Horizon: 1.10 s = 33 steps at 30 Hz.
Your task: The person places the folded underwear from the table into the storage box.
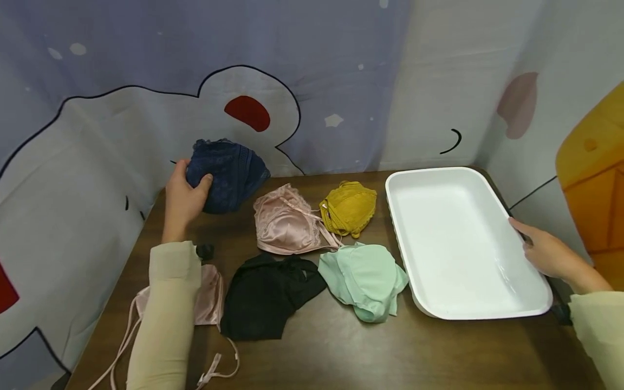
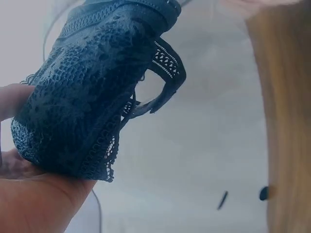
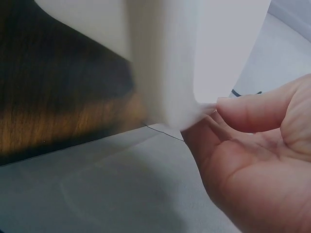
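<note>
My left hand [image 1: 185,200] holds up a folded dark blue lace bra [image 1: 226,173] at the back left of the table, thumb in front. In the left wrist view the bra [image 2: 82,92] shows patterned lace, and a looped band sticks out beside it. On the right, a shallow white plastic tray [image 1: 453,244] has nothing in it. My right hand [image 1: 553,254] pinches its right rim; in the right wrist view the thumb [image 3: 252,111] lies on top of the rim with fingers underneath. Whether the tray is lifted there, I cannot tell.
Between the hands lie a pink satin bra [image 1: 285,225], a mustard-yellow bra [image 1: 350,208], a black garment [image 1: 270,298] and a mint-green garment [image 1: 365,279]. Another pink garment [image 1: 209,298] with long straps is partly under the left forearm. Printed curtains [image 1: 336,65] rise behind the brown table [image 1: 370,357].
</note>
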### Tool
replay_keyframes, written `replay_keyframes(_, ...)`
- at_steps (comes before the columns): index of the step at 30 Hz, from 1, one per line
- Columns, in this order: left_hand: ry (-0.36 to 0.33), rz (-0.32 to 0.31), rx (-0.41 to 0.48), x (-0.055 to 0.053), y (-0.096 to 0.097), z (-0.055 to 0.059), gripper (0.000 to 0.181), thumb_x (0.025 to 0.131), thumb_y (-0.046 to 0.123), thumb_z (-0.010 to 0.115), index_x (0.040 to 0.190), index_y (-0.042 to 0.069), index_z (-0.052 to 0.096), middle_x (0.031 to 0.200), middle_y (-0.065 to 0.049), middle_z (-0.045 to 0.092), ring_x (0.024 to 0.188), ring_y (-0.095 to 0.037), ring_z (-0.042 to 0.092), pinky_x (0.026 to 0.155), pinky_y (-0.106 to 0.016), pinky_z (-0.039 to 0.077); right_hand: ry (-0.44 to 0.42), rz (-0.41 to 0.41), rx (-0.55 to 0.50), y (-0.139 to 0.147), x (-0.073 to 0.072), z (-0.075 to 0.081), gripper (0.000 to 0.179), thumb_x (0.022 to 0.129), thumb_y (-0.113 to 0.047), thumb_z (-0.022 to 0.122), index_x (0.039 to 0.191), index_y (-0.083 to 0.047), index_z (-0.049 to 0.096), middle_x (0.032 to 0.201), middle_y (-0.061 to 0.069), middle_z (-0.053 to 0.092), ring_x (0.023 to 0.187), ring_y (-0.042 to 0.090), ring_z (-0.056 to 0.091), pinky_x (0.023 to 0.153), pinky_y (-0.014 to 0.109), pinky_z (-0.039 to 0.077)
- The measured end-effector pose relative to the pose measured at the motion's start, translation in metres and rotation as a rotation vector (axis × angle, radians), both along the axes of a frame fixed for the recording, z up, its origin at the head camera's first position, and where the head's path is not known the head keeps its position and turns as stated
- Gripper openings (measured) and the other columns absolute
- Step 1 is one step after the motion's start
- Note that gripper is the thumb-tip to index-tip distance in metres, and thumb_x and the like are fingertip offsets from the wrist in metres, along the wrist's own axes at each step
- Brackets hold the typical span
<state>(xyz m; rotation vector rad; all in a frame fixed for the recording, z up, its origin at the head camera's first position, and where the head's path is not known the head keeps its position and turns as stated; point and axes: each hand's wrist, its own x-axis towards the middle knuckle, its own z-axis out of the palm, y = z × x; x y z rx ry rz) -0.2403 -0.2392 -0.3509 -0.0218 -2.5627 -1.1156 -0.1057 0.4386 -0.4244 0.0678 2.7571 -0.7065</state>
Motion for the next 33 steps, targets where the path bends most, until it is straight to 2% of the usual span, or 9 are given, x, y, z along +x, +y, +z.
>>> replay_keyframes(5,0.067,-0.044,0.054,0.002,0.019,0.010,0.050,0.090,0.029,0.063,0.131,0.006,0.046,0.121,-0.018,0.056,0.105,-0.032,0.053,0.087,-0.050,0.040,-0.006,-0.009,-0.015,-0.002,0.001,-0.001,0.060,0.093,0.005,0.033,0.146,0.005,0.006,0.128,0.050,0.023,0.089,0.044,0.051,0.069,0.052,0.048)
replay_keyframes(12,0.117,-0.127,0.099,0.007,0.037,0.022,0.061,0.089,0.026,0.066,0.141,0.021,0.037,0.124,-0.018,0.055,0.106,-0.031,0.056,0.083,-0.052,0.046,-0.009,-0.007,-0.020,-0.003,0.001,-0.003,0.060,0.092,0.006,0.032,0.146,0.006,0.004,0.129,0.050,0.022,0.090,0.044,0.050,0.070,0.054,0.048)
replay_keyframes(15,0.141,-0.164,0.119,0.009,0.042,0.026,0.062,0.089,0.026,0.065,0.142,0.026,0.032,0.116,-0.017,0.058,0.097,-0.026,0.059,0.075,-0.043,0.049,-0.008,-0.005,-0.017,-0.002,0.000,-0.003,0.060,0.092,0.005,0.032,0.145,0.007,0.004,0.130,0.050,0.021,0.091,0.046,0.049,0.073,0.058,0.047)
replay_keyframes(18,0.157,-0.191,0.140,0.009,0.047,0.029,0.059,0.090,0.026,0.064,0.139,0.025,0.030,0.106,-0.017,0.062,0.086,-0.022,0.061,0.068,-0.032,0.048,-0.008,-0.006,-0.010,-0.001,0.001,-0.003,0.060,0.091,0.005,0.031,0.145,0.006,0.004,0.130,0.050,0.021,0.092,0.047,0.048,0.076,0.061,0.044)
replay_keyframes(20,0.166,-0.196,0.151,0.009,0.050,0.031,0.056,0.090,0.026,0.064,0.135,0.023,0.031,0.102,-0.018,0.062,0.082,-0.022,0.061,0.067,-0.028,0.046,-0.010,-0.009,-0.005,0.000,0.001,-0.004,0.060,0.091,0.005,0.030,0.146,0.006,0.003,0.131,0.049,0.020,0.093,0.048,0.047,0.077,0.062,0.043)
replay_keyframes(25,0.195,-0.187,0.137,0.008,0.061,0.032,0.048,0.090,0.026,0.065,0.128,0.017,0.036,0.100,-0.018,0.060,0.085,-0.022,0.061,0.067,-0.033,0.048,-0.013,-0.013,-0.012,0.000,0.003,-0.003,0.060,0.092,0.003,0.029,0.146,0.004,0.002,0.133,0.049,0.019,0.097,0.048,0.045,0.079,0.063,0.041)
replay_keyframes(30,0.221,-0.217,0.131,0.006,0.077,0.032,0.048,0.089,0.029,0.066,0.126,0.015,0.039,0.097,-0.018,0.064,0.081,-0.023,0.063,0.062,-0.030,0.048,-0.022,-0.014,-0.027,-0.001,0.003,-0.001,0.059,0.094,0.003,0.029,0.147,0.002,0.001,0.135,0.048,0.016,0.103,0.052,0.042,0.081,0.064,0.040)
replay_keyframes(33,0.220,-0.236,0.129,0.004,0.089,0.029,0.048,0.088,0.031,0.065,0.126,0.015,0.039,0.095,-0.018,0.065,0.077,-0.023,0.064,0.060,-0.033,0.049,-0.023,-0.013,-0.034,-0.003,0.002,0.000,0.059,0.095,0.003,0.030,0.147,0.002,0.001,0.136,0.047,0.015,0.107,0.054,0.039,0.082,0.065,0.038)
